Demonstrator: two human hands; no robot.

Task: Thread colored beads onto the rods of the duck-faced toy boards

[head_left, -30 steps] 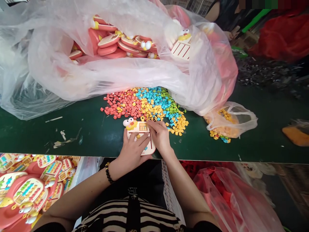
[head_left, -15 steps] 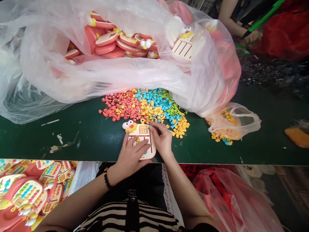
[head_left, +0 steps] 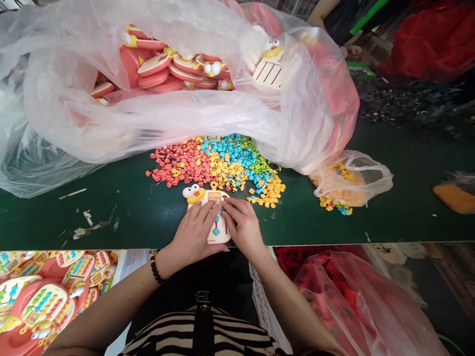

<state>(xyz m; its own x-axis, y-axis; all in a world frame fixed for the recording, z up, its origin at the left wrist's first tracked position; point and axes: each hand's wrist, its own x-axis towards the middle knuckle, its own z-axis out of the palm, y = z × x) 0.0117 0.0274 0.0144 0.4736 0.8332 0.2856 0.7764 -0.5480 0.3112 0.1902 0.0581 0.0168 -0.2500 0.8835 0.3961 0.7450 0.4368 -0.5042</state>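
A cream toy board (head_left: 221, 238) with a bulging-eyed, yellow-billed head lies near the table's front edge. Slots run down its face, and small blue pieces (head_left: 216, 231) sit along one of them. My left hand (head_left: 195, 230) lies over the board's left part, fingers together and thumb by its lower edge, holding it. From the right, my right hand (head_left: 243, 225) bends its fingers onto the upper slots, pinched at a small blue piece that is mostly hidden. The fingertips of both hands nearly meet. Behind them spreads a pile of small red, yellow, blue and green pieces (head_left: 185, 163).
A large clear plastic bag (head_left: 166, 116) of similar toys stands behind the pile. On the right lies a small bag of yellow pieces (head_left: 352, 185). Finished-looking toys (head_left: 44, 296) fill the lower left. A red-filled bag (head_left: 334, 296) sits lower right. Another person's arm (head_left: 324, 12) shows at the back.
My right fingers have moved down and left from the board's top right edge. My left fingers have drawn together toward them, uncovering blue pieces. The whole view has shifted slightly.
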